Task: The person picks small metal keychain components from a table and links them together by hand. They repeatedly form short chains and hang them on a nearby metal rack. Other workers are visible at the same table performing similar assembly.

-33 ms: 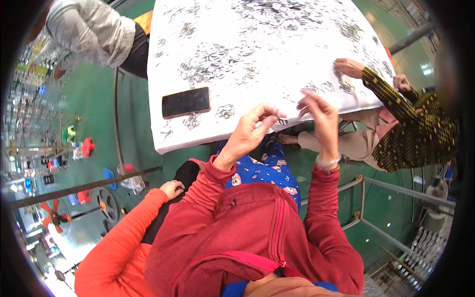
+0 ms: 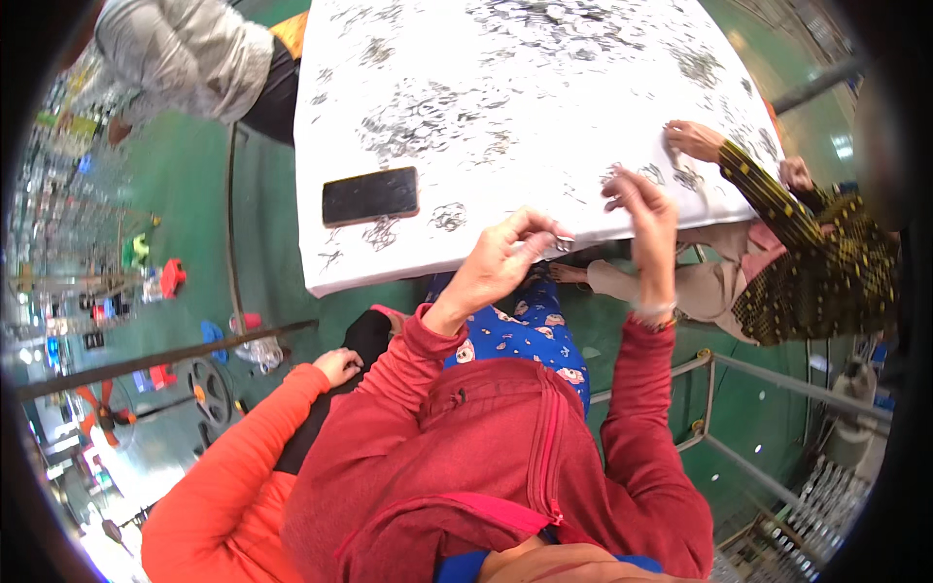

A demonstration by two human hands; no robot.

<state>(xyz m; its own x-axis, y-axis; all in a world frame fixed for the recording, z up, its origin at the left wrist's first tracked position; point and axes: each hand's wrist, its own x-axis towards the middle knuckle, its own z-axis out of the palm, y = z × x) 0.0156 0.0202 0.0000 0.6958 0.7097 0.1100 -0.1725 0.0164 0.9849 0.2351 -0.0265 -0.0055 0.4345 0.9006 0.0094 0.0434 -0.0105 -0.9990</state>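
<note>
Nothing has shifted since the earlier frame: both my hands hang where they were, over the near edge of the counter (image 2: 505, 58). My left hand (image 2: 501, 260) is raised on a bent red-sleeved forearm, fingers curled in and pinching a small metal piece (image 2: 562, 242) at the thumb tip, just above the white cloth's near edge. My right hand (image 2: 641, 209) stands more upright, wrist bent forward, fingertips drawn together and pointing down at the scattered little dark parts (image 2: 622, 175); I cannot tell whether it grips one. A black phone (image 2: 370, 195) lies flat near the counter's near left corner. At the right edge another person's hand (image 2: 692, 139) rests on the cloth.
</note>
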